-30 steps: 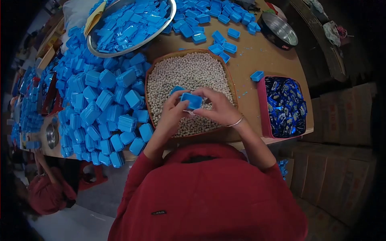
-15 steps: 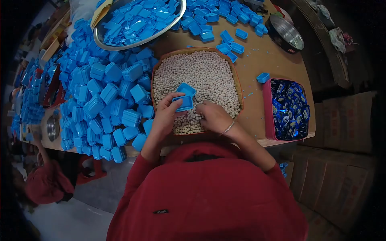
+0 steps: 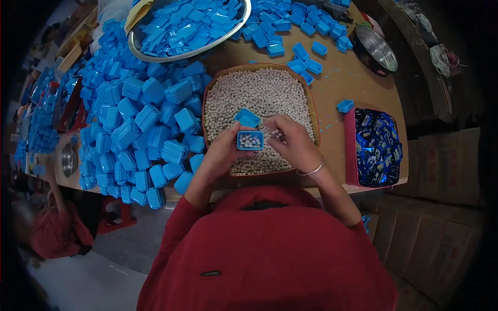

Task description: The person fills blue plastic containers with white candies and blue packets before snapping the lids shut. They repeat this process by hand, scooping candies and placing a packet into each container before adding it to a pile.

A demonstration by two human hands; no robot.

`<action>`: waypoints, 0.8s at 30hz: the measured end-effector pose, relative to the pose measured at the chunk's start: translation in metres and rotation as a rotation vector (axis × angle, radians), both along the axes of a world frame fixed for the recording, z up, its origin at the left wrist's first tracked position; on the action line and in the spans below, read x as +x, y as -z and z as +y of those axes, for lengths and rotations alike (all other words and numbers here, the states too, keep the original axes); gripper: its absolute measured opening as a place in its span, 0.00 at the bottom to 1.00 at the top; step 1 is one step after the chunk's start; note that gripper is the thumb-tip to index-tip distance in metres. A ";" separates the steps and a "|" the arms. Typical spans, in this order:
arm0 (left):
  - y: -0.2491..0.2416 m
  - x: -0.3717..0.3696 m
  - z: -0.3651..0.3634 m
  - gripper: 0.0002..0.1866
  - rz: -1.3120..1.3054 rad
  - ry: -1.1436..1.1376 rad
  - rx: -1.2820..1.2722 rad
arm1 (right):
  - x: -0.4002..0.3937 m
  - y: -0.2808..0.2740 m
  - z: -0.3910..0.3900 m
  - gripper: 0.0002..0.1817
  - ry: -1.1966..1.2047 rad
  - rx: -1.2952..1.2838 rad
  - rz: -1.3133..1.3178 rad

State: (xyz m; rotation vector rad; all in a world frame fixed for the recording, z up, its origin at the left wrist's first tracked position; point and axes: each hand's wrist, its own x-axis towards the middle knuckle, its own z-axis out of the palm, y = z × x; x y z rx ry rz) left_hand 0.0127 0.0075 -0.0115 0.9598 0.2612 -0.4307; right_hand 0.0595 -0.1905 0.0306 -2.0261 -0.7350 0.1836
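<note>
My left hand (image 3: 224, 150) grips a small blue plastic box (image 3: 250, 140) by its left side. Several pale round balls (image 3: 251, 142) lie inside this box. Just beyond it, a second blue box (image 3: 247, 118) shows its bare inside, close to my left fingertips. To the right, my right hand (image 3: 294, 141) is curled, with pale balls showing between its thumb and fingers. Both hands are over a wide, orange-rimmed tray (image 3: 317, 124) filled with the same kind of balls.
A large heap of closed blue boxes (image 3: 148, 116) covers the left. Behind, a metal basin (image 3: 193, 53) holds flat blue pieces, beside loose blue boxes (image 3: 275, 49). On the right stand a pink-rimmed container (image 3: 351, 150) of shiny blue packets and a round metal pan (image 3: 376, 49).
My right hand has risen from the balls and turned beside the held box. That box, bare inside before, now has balls in it. The view has shifted slightly.
</note>
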 end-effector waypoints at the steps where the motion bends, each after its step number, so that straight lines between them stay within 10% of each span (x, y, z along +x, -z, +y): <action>1: 0.000 0.001 0.001 0.24 0.008 -0.001 -0.011 | 0.001 0.004 -0.009 0.18 0.013 -0.035 0.000; 9: 0.001 0.000 -0.004 0.14 -0.042 -0.024 0.132 | -0.006 0.042 -0.037 0.10 -0.020 -0.516 -0.147; 24: 0.008 0.000 -0.003 0.13 -0.093 -0.219 0.192 | 0.012 0.057 -0.019 0.04 -0.146 -0.511 -0.206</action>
